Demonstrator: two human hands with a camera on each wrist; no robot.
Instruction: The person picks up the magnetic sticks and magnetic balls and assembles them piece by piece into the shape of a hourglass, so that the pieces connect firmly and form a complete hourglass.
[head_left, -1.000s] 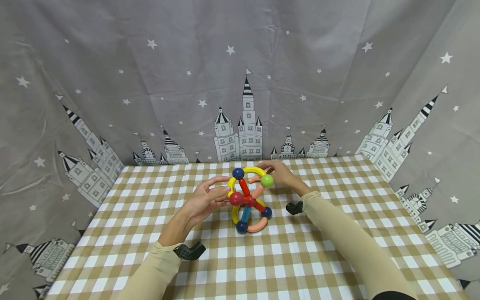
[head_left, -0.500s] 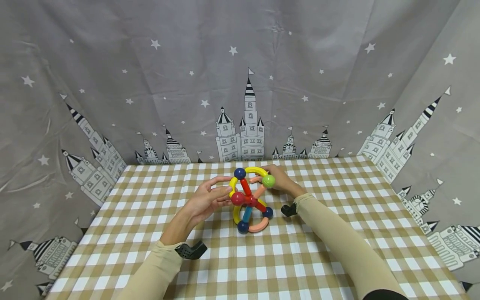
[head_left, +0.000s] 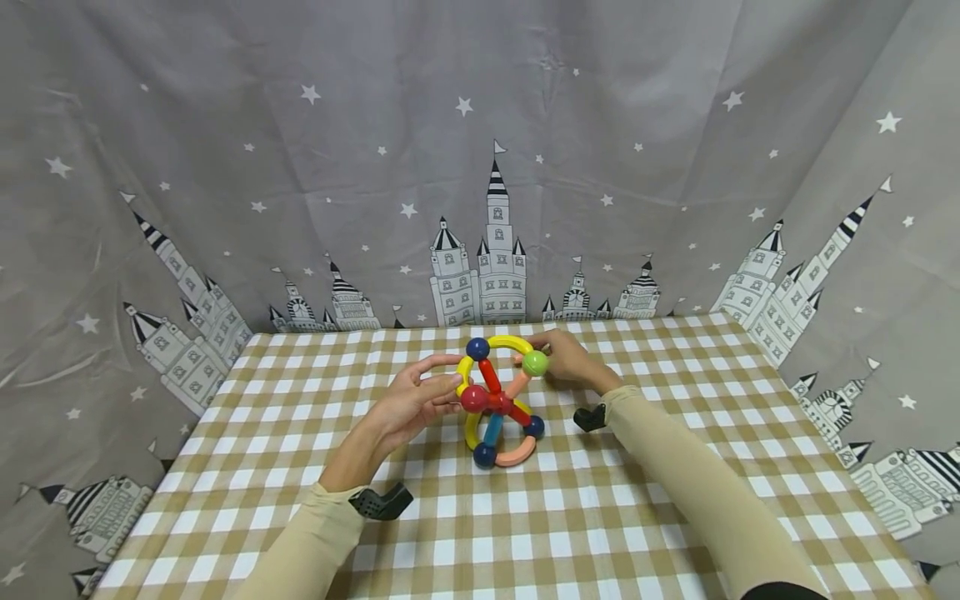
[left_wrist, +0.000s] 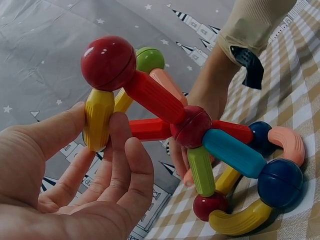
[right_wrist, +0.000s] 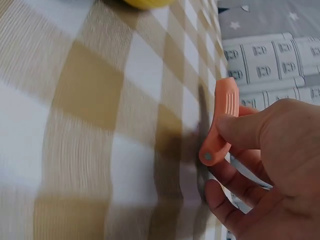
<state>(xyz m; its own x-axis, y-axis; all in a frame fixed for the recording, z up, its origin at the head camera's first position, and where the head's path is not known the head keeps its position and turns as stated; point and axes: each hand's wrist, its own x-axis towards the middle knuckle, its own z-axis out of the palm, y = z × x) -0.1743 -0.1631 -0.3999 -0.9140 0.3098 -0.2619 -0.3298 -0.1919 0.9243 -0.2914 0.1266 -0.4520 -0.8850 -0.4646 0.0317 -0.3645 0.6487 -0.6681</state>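
A magnetic ball-and-stick model [head_left: 499, 403] stands on the checked cloth, with straight sticks joined to a central red ball [left_wrist: 191, 126] and curved sticks between outer balls. My left hand [head_left: 411, 402] holds it from the left. Thumb and fingers pinch a yellow curved stick [left_wrist: 97, 122] below the large red ball [left_wrist: 108, 63]. Behind the model, beside the green ball [head_left: 535, 362], is my right hand [head_left: 566, 358]. It pinches a loose salmon curved stick [right_wrist: 227, 102] just above the cloth, apart from the model. In the head view that stick is mostly hidden.
A brown-and-white checked cloth [head_left: 300, 417] covers the table. Behind and at both sides hangs a grey curtain [head_left: 375, 100] printed with castles and stars. Dark blue balls [left_wrist: 280, 182] and curved sticks form the model's lower ring, close to the cloth.
My right hand has shifted slightly nearer and to the right, and its salmon stick is now more hidden behind the model. The left hand and the model have stayed nearly still.
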